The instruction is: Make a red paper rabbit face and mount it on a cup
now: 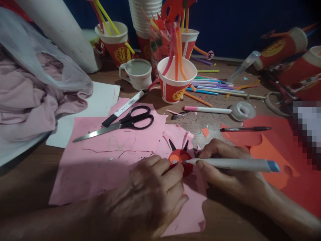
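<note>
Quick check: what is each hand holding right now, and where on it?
The right hand grips a white pen near its tip end. The left hand pins the small red paper cutout at its left edge with its fingertips.

Open pink paper (105, 160) left of hands, scissors (125, 123) and cups (175, 82) blocking behind

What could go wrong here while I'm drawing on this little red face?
The left hand pins the small red cutout only at its edge, so the white pen in the right hand might drag it and smear. The open scissors lie close, blades exposed.
</note>
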A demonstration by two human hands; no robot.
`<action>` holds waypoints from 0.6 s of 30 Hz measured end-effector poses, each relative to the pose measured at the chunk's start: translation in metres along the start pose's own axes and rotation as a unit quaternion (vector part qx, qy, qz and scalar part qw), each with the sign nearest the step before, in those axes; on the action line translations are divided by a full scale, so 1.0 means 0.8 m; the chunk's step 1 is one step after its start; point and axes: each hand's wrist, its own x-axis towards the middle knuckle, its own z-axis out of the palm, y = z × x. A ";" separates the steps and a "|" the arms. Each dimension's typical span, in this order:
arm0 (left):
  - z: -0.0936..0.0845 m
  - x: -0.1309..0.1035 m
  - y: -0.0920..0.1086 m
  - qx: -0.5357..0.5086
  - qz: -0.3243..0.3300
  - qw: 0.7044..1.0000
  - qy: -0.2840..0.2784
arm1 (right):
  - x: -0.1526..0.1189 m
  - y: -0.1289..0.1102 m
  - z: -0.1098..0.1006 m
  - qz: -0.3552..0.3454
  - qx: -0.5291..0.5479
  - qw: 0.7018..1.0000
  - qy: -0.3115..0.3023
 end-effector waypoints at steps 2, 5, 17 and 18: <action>0.000 0.000 0.000 -0.005 -0.001 1.000 -0.017 | 0.001 -0.002 0.001 -0.013 -0.011 1.000 -0.002; -0.001 0.001 -0.001 -0.006 -0.005 1.000 -0.021 | 0.002 -0.004 0.001 -0.032 -0.031 0.999 0.011; 0.000 0.001 -0.001 -0.005 -0.006 1.000 0.005 | -0.002 -0.003 0.003 -0.022 -0.049 0.999 -0.009; 0.000 0.001 -0.001 -0.005 -0.005 1.000 0.004 | -0.002 -0.002 0.003 -0.020 -0.049 0.999 -0.006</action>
